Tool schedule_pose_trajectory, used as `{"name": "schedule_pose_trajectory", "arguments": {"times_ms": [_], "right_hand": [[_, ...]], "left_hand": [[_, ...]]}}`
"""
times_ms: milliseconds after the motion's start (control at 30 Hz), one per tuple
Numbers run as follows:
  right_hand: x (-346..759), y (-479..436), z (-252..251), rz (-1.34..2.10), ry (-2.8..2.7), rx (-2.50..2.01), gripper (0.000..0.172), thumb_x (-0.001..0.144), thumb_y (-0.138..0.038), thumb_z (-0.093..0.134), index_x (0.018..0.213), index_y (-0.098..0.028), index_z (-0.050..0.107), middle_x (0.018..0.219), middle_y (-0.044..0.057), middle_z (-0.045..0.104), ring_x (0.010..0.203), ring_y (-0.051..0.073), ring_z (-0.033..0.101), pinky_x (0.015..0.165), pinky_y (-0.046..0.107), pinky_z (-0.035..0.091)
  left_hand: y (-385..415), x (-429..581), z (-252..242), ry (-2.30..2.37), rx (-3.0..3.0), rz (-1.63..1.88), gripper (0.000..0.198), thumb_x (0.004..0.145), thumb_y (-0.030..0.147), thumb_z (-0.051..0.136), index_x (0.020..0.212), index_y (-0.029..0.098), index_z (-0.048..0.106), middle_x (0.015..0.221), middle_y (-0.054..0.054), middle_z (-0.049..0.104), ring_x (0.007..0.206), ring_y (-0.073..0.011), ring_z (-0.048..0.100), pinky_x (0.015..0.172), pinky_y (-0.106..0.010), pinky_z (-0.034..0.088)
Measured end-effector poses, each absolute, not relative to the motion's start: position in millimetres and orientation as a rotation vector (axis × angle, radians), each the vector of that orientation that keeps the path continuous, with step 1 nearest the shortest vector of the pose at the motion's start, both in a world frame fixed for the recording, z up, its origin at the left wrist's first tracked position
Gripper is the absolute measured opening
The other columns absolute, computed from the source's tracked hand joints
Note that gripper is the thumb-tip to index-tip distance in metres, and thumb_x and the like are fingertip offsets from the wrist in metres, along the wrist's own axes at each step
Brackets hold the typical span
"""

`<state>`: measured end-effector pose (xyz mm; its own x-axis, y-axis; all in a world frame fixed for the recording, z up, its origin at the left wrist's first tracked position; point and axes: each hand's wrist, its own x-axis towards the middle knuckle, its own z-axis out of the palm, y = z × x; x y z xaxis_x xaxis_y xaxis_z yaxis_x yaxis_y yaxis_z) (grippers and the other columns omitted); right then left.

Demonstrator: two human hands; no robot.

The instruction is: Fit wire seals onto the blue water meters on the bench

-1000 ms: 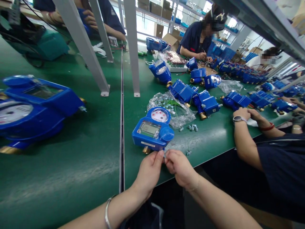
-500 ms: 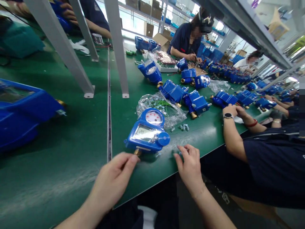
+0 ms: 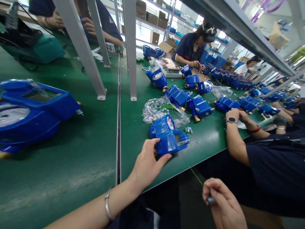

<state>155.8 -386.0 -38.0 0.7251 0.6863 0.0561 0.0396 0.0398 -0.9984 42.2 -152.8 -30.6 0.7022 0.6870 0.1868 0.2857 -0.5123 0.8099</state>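
Note:
A blue meter [image 3: 168, 136] lies tipped on its side on the green table, its round dial turned to the right. My left hand [image 3: 149, 162] grips its near end between thumb and fingers. Beyond the table's front edge, my right hand [image 3: 222, 200] is closed round a small grey-blue piece [image 3: 211, 200], from which a thin green wire [image 3: 196, 176] runs up and left. Just behind the meter is a clear plastic bag [image 3: 154, 109] of small pieces and green wires. A few loose grey-blue pieces [image 3: 188, 130] lie right of the meter.
More blue meters [image 3: 200, 106] stand behind and to the right. Another large blue meter [image 3: 43, 111] is at the left. Metal posts [image 3: 133, 63] rise from the table [image 3: 90, 152]. At the right, a person's hands [image 3: 234, 116] work close by; other people sit farther back.
The meter has been turned onto its side and shifted right. My left hand has moved from its brass end to its body. My right hand has left the table and closed on a small piece with green wire.

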Motion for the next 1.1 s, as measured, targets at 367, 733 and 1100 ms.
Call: {"name": "schedule_pose_trajectory", "arguments": {"times_ms": [367,733,1100], "right_hand": [[144.3,-391.8,-15.9,0.836,-0.911,-1.166,0.020,0.089,-0.025,0.045,0.086,-0.030,0.064,0.064,0.003,0.054,0.058,0.015,0.051,0.051,0.028,0.039],[132.7,-349.5,-30.6,0.153,-1.178,-1.989,0.036,0.086,-0.028,0.051,0.122,-0.028,0.051,0.128,0.006,0.052,0.123,0.025,0.043,0.105,0.049,0.029],[128.0,-300.4,4.7,-0.279,-1.083,-1.971,0.011,0.085,-0.022,0.058,0.094,-0.021,0.064,0.073,-0.001,0.055,0.065,0.008,0.053,0.063,0.019,0.044]], "left_hand": [[-178.5,10.5,2.5,-0.444,2.459,0.145,0.019,0.092,0.032,0.044,0.102,0.021,0.056,0.079,-0.004,0.065,0.080,-0.0185,0.059,0.096,-0.035,0.036],[-154.0,1.5,-9.5,-0.043,2.259,0.099,0.028,0.097,0.027,0.029,0.083,0.019,0.051,0.074,0.000,0.058,0.068,-0.0133,0.054,0.064,-0.021,0.039],[-108.9,16.8,2.4,0.404,2.111,0.360,0.030,0.096,0.033,0.032,0.087,0.019,0.056,0.087,0.000,0.059,0.082,-0.0142,0.055,0.077,-0.024,0.040]]}}
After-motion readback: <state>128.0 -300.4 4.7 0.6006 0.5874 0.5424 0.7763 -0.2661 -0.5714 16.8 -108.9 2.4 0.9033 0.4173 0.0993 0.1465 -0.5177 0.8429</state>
